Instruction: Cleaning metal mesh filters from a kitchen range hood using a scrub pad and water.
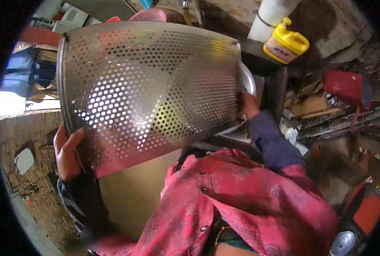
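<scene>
A large perforated metal panel (164, 89) with a plain rim is held up at a tilt in front of me. Light and coloured things show through its round holes. My left hand (69, 153) grips the lower part of its left edge, thumb on the near face. At the right edge, my right hand (250, 105) grips the panel, its fingers partly hidden behind it. A curved pale metal rim (248, 78) shows just beyond that hand, beside a dark frame (278, 83). What lies behind the panel is mostly covered.
A yellow jug with a pump top (286, 44) stands at the upper right by a white cylinder (270, 20). A pink plastic basket (149, 15) peeks over the panel's far edge. Farther right are a red bag (342, 84) and scrap wood (321, 128).
</scene>
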